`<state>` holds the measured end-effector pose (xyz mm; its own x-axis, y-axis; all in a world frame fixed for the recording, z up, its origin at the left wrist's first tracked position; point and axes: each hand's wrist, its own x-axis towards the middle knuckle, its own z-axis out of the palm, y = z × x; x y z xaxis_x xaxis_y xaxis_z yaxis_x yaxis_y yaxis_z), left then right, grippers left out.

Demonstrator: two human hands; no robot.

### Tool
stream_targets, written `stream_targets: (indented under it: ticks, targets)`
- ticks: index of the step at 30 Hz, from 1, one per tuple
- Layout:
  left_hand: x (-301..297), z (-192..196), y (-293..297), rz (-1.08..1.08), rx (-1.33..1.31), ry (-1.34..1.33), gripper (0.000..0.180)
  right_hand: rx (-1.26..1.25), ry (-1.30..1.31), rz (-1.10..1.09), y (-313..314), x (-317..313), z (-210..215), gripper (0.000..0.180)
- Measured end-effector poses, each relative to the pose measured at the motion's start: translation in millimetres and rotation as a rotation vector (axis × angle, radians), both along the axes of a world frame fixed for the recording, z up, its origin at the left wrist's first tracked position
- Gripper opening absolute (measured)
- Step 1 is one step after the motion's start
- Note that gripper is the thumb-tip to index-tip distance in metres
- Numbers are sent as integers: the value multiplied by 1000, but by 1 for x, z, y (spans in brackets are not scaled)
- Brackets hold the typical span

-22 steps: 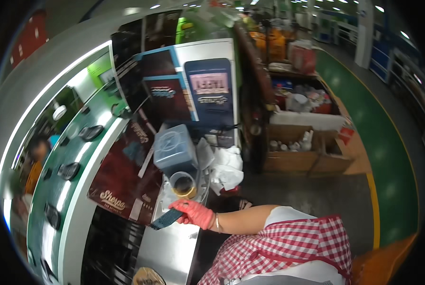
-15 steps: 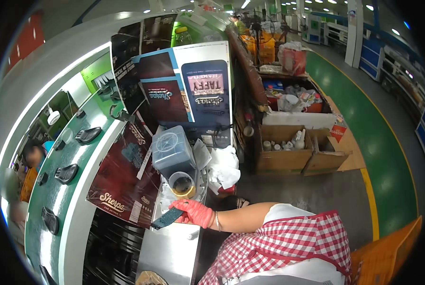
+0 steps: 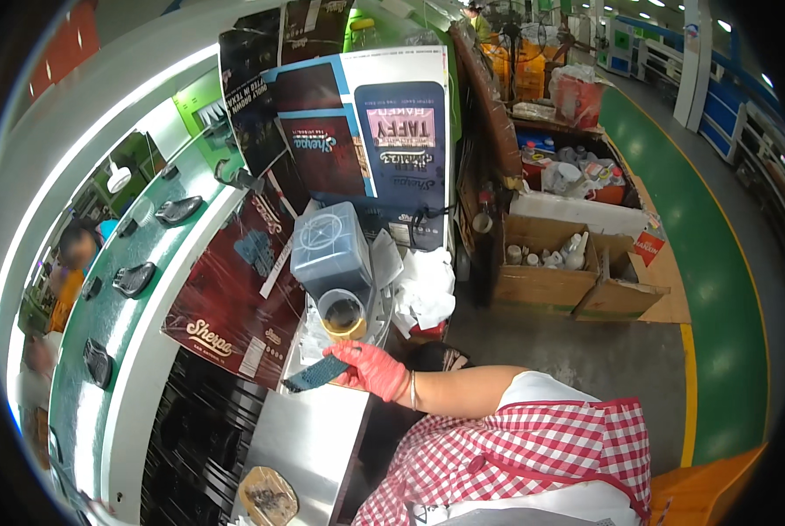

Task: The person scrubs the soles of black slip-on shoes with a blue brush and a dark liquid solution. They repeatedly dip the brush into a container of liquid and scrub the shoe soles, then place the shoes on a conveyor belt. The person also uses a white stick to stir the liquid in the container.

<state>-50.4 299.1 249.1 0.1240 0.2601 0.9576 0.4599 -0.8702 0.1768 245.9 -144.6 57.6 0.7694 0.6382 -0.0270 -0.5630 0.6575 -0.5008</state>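
Well, there is one dark teal strip (image 3: pixel 315 375), flat and rough-textured, and it sits in the right hand (image 3: pixel 371 368), its near end pinched between fingers and thumb while the rest sticks out to the left, tilted slightly downward. The right hand wears one red glove (a thin pale bangle (image 3: pixel 413 390) circles the wrist behind it) and is closed around the strip. The left hand is out of view, so I cannot tell what it does.

Just beyond the strip and the fingers stands one clear cup (image 3: pixel 342 313) with an amber base; whether the hand touches it I cannot tell. Behind the cup is one translucent plastic box (image 3: pixel 329 250), with one heap of crumpled white paper (image 3: pixel 423 289) to its right. The strip is over one metal bench (image 3: pixel 309 438), and nearer the body on that bench lies one tan, rough-edged piece (image 3: pixel 268 495) with dark patches.

Further left, one green belt (image 3: pixel 114 323) carries three larger black sole-shaped pieces (image 3: pixel 135 280) that show plainly, plus three smaller dark ones (image 3: pixel 127 228) along its far side. To the right of the bench, on the floor side, one open cardboard box (image 3: pixel 542 289) holds several pale bottles (image 3: pixel 575 252) (too crowded to count), and one orange crate (image 3: pixel 704 486) shows at the lower right.
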Motion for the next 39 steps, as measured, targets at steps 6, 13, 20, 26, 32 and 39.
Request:
stream_targets:
  ticks: [6,13,20,26,32,39]
  targets:
    - [33,-123,-230,-358,-307,267,49,-326,-288,-179,-27,17,29,22]
    - [73,-244,-291,-430,-1045,564,64,-687,-547,-347,-56,68,66,27]
    - [73,-276,-271,-1171,-2327,-610,48,-1020,-681,-298,-49,95,64,30]
    - [113,-228,-297,-945,-2559,-697,53,-1025,-764,-278,-40,106,51,31]
    - [125,-238,-294,-1285,-2454,-620,48,-1012,-720,-247,-40,102,62,27]
    - [137,-207,-304,-1367,-2287,-478,49,-991,-712,-224,-45,103,67,26]
